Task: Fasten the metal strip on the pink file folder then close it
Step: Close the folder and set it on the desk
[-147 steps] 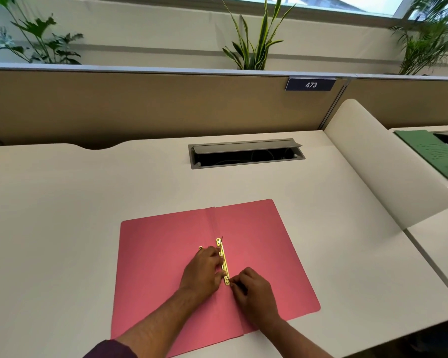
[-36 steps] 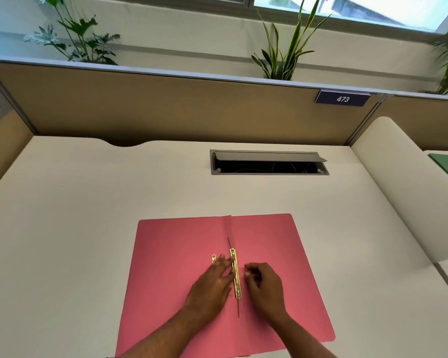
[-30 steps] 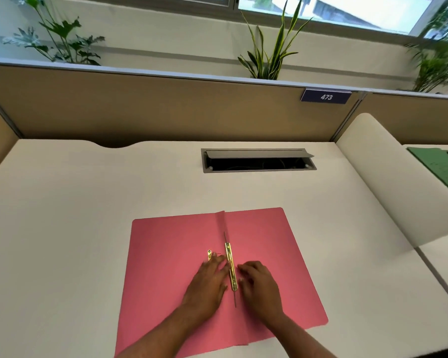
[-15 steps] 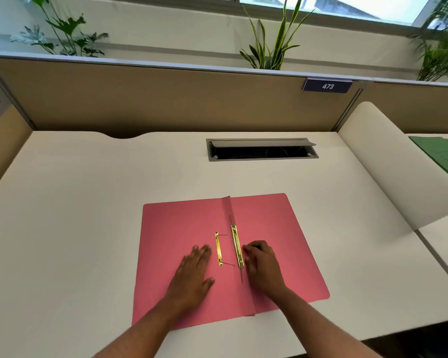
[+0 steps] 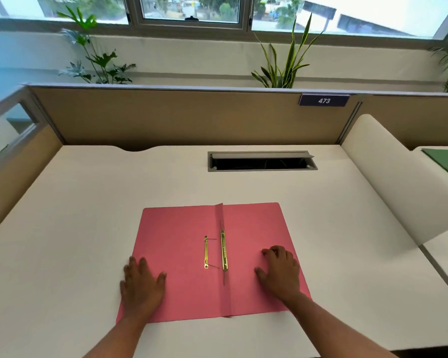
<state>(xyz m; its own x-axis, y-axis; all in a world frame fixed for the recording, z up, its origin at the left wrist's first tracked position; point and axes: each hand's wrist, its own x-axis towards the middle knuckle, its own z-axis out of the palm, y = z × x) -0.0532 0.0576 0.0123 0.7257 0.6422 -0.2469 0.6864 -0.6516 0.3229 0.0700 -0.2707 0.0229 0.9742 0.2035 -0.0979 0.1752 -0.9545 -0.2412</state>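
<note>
Item: pink file folder (image 5: 181, 259), open flat. Left hand (image 5: 142, 285) spread on edge, right hand (image 5: 279, 272) loosely curled, both empty. I judge metal strip (image 5: 224, 250) prongs may snag cover on closing.

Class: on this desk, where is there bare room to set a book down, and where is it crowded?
Free: the desk left of the pink file folder; the strip between folder and cable slot; the patch right of the folder toward the curved divider. Crowded: the open folder, with both metal strips, left hand, right hand.
</note>
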